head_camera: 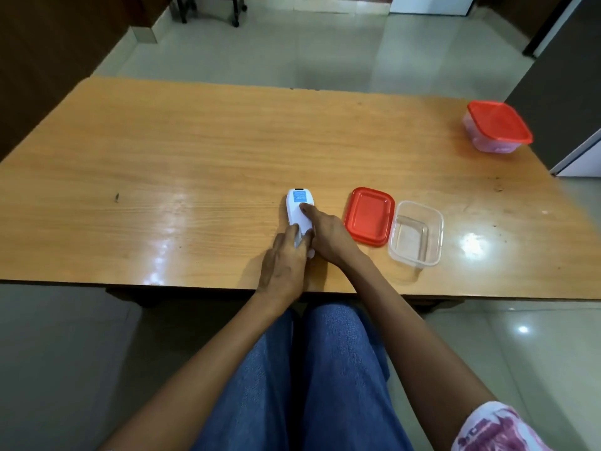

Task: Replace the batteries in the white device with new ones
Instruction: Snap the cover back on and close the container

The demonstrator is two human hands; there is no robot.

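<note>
The white device (298, 212) lies lengthwise on the wooden table (162, 164) near its front edge, back side up, with a blue label at its far end. My left hand (285, 265) rests on its near end, fingers spread over both sides of the body. My right hand (327, 234) comes in from the right, its index finger pressing on the device just below the label. No batteries are visible.
A red lid (369, 216) lies upside down right of the device, with an empty clear plastic box (416, 234) beside it. A second box closed with a red lid (497, 126) stands at the far right corner. My knees sit under the table edge.
</note>
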